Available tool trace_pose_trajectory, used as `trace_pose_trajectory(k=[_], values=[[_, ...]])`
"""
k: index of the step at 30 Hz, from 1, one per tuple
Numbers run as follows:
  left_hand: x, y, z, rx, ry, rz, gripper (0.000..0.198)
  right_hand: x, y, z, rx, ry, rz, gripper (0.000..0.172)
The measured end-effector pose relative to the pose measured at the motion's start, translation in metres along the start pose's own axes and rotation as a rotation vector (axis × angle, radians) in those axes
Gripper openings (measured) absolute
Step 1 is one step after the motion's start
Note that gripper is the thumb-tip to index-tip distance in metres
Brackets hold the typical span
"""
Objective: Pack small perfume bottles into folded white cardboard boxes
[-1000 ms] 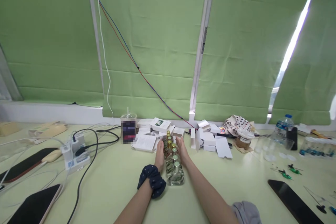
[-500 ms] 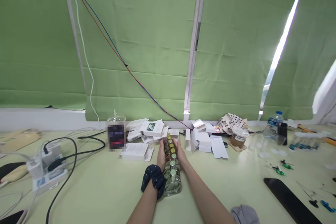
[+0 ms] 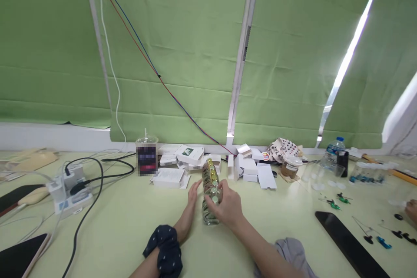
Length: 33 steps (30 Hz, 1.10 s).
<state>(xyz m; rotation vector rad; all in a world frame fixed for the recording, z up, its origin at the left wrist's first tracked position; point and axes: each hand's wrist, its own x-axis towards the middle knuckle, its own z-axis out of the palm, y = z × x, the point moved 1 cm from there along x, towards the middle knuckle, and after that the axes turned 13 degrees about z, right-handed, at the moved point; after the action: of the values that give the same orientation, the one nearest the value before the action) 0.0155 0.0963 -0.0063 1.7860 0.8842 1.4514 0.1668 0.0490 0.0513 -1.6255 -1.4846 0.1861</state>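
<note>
A straight row of small clear glass bottles runs away from me on the table. Their caps shade from pale green on the near ones to gold at the far end. My left hand lies along the left side of the row, fingers stretched out and holding nothing. Over the near end, my right hand has its thumb and index finger spread around the nearest caps. Whether those fingertips touch the glass is unclear. A dark dotted scrunchie circles my left wrist.
White boxes and more boxes lie behind the row. A lidded cup, a power strip and cables are at left. At right are a lidded jar, a water bottle, a black slab and another person's hand.
Both hands have left the far sides of the row. My left hand has drawn back a little to the left; my right has come nearer, over the front caps. The view has shifted slightly.
</note>
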Motion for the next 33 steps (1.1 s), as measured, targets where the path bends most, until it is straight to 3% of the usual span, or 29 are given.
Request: trace_pose_trajectory(k=[2, 4, 6, 11, 15, 19, 24, 26, 28, 30, 33], values=[[-0.012, 0.006, 0.003, -0.039, -0.119, 0.003, 0.069, -0.01, -0.001, 0.006, -0.102, 0.031, 0.005, 0.029], [-0.019, 0.011, 0.007, -0.025, -0.24, 0.047, 0.092, -0.014, 0.002, 0.012, -0.166, 0.036, -0.001, 0.021], [-0.022, 0.014, 0.012, 0.025, -0.279, 0.097, 0.1, -0.015, 0.003, 0.014, -0.219, 0.02, -0.023, 0.016], [-0.021, 0.018, 0.026, 0.195, -0.117, 0.12, 0.072, -0.011, 0.0, 0.01, -0.347, -0.078, -0.04, 0.014], [-0.022, 0.024, 0.032, 0.258, -0.068, 0.077, 0.065, -0.004, -0.003, 0.006, -0.361, -0.164, -0.031, 0.014], [-0.022, 0.029, 0.031, 0.264, -0.063, 0.047, 0.063, 0.0, -0.005, 0.0, -0.232, -0.204, -0.048, 0.007], [-0.021, 0.028, 0.03, 0.276, -0.086, 0.06, 0.06, 0.016, 0.001, -0.023, 0.12, -0.182, -0.106, 0.011], [-0.021, 0.026, 0.03, 0.274, -0.082, 0.065, 0.061, 0.026, 0.015, -0.03, 0.178, -0.174, -0.07, 0.007], [-0.021, 0.024, 0.03, 0.277, -0.08, 0.055, 0.061, 0.032, 0.034, -0.032, 0.08, -0.213, 0.053, 0.004], [-0.021, 0.022, 0.031, 0.279, -0.084, 0.052, 0.061, 0.033, 0.053, -0.029, -0.089, -0.333, 0.176, 0.011], [-0.021, 0.023, 0.032, 0.276, -0.069, 0.077, 0.06, 0.027, 0.063, -0.021, -0.19, -0.453, 0.246, 0.012]])
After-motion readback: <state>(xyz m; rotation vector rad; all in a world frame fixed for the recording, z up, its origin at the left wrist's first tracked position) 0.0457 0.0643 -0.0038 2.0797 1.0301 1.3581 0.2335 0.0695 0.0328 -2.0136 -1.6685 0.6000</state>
